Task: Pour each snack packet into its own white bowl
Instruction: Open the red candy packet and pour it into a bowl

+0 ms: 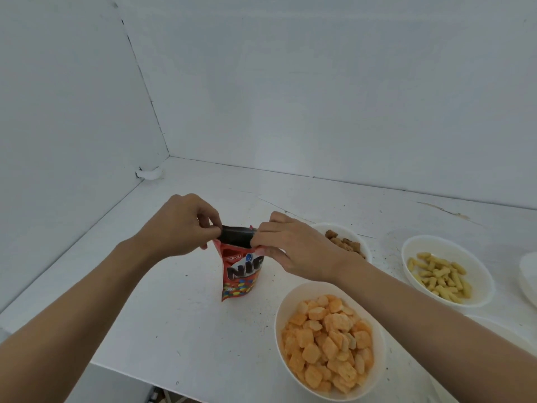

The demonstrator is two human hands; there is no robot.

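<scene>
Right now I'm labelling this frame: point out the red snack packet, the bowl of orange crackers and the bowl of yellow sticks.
red snack packet (pixel 241 279): head view, printed front panel.
bowl of orange crackers (pixel 286 306): head view, bare inner wall.
bowl of yellow sticks (pixel 479 274): head view, bare inner wall.

Left hand (pixel 177 225) and right hand (pixel 293 248) forward, fingers (pixel 207 218) pinched.

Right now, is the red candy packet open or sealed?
Open: the left hand and right hand hold apart the top of the red candy packet, whose dark inside shows between them.
</scene>
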